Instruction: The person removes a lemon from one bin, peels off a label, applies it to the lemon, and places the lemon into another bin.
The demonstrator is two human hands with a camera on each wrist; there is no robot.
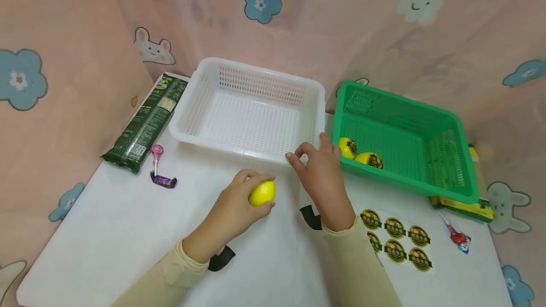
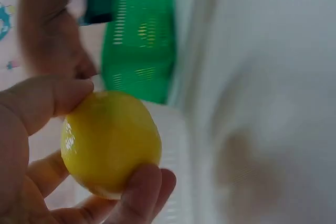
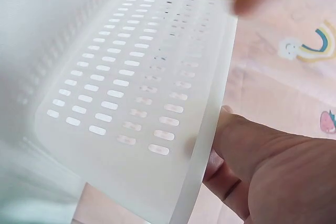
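Observation:
My left hand [image 1: 236, 205] grips a plain yellow lemon [image 1: 262, 193] just above the white table, in front of the white basket [image 1: 247, 117]. The left wrist view shows the lemon [image 2: 110, 140] held between thumb and fingers of that hand [image 2: 31, 129]. My right hand [image 1: 317, 167] is at the white basket's front right corner, thumb and fingers around its rim. From the right wrist, the fingers [image 3: 226, 177] curl under the rim of the basket [image 3: 131, 87]. Nothing lies inside the white basket.
A green basket [image 1: 426, 122] at right holds two stickered lemons [image 1: 347, 147] [image 1: 369, 159]. A sticker sheet [image 1: 396, 240] and red lollipop [image 1: 457, 237] lie front right. At left lie a green packet [image 1: 147, 122], a pink lollipop [image 1: 157, 151] and a purple wrapper [image 1: 163, 181].

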